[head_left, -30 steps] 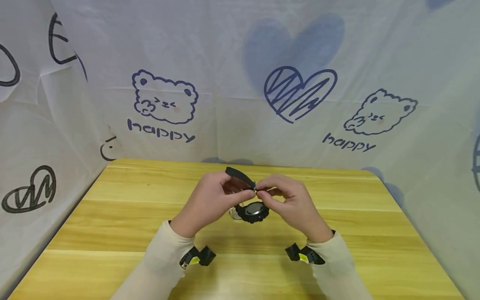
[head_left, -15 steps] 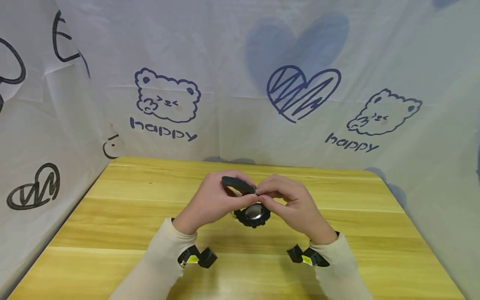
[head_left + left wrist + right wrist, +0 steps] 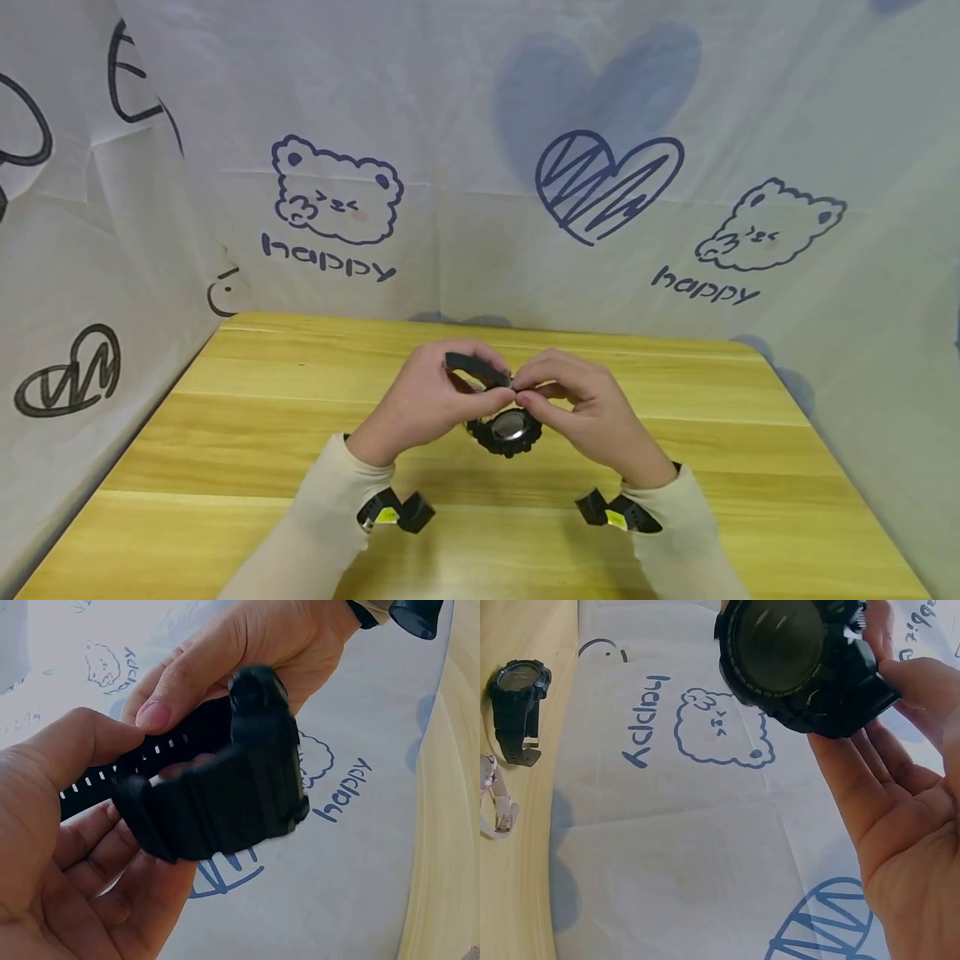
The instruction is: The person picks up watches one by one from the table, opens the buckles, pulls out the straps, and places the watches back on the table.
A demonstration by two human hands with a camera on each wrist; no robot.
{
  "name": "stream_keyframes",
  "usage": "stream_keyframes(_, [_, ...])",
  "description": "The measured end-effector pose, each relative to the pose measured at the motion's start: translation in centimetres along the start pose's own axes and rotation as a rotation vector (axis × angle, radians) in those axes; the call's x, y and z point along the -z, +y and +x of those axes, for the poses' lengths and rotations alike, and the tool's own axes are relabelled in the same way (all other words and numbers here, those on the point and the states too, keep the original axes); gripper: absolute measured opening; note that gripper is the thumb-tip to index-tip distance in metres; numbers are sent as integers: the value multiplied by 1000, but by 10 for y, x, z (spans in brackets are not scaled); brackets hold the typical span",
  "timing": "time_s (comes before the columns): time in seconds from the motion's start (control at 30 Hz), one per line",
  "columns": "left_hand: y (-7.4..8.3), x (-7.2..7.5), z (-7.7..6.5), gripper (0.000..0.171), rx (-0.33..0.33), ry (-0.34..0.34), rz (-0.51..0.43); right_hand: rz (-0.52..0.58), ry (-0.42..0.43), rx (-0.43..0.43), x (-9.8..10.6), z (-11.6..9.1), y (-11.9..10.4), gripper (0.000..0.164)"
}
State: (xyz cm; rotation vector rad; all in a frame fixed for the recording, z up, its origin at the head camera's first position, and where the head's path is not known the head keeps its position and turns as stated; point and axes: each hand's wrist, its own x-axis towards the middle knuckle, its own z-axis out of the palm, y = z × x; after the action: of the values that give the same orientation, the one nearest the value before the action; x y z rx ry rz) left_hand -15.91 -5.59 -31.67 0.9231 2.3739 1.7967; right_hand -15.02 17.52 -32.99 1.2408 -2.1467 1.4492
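Observation:
Both hands hold a black digital-style wristwatch (image 3: 510, 428) above the table, its dial facing me. My left hand (image 3: 426, 398) grips the black strap (image 3: 477, 367) between thumb and fingers. Opposite it, my right hand (image 3: 581, 398) pinches the strap close to the left thumb tip. In the left wrist view the strap (image 3: 214, 814) bends into a loop, and a row of holes shows along one part. The right wrist view has the round dark dial (image 3: 778, 646) up close. Fingertips hide the point where the strap parts meet.
On the wooden table (image 3: 285, 467) lie a second black watch (image 3: 519, 694) and a pale watch (image 3: 499, 799), seen in the right wrist view. A white cloth (image 3: 465, 233) with bear and heart drawings hangs behind the table.
Over the last second the watch has sunk slightly and its upper strap has tilted lower. The fingertips have drawn closer together. The pale watch behind is now mostly covered.

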Motion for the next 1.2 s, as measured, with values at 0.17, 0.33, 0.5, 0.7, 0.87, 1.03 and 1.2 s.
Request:
stream_keyframes(0.17, [0, 1, 0, 18, 0, -5, 32, -19, -13, -31, 0, 0, -1, 25])
stream_keyframes(0.33, [-1, 0, 1, 17, 9, -4, 28, -42, -11, -76, 1, -1, -2, 24])
stream_keyframes(0.5, [-2, -1, 2, 18, 25, 21, 18, -46, -10, -93, 2, -1, 0, 23])
stream_keyframes(0.7, [-5, 1, 3, 17, 52, 14, 20, -25, -36, -138, 3, 0, 0, 21])
stream_keyframes(0.87, [-8, 3, 3, 17, 50, 27, 28, -41, -49, -179, 5, 0, 0, 17])
stream_keyframes(1.03, [-10, 3, 4, 17, 45, 25, 35, -48, -60, -206, 7, 0, 0, 16])
stream_keyframes(1.2, [-11, 4, 5, 16, 47, 25, 38, -38, -77, -227, 8, 0, 0, 15])
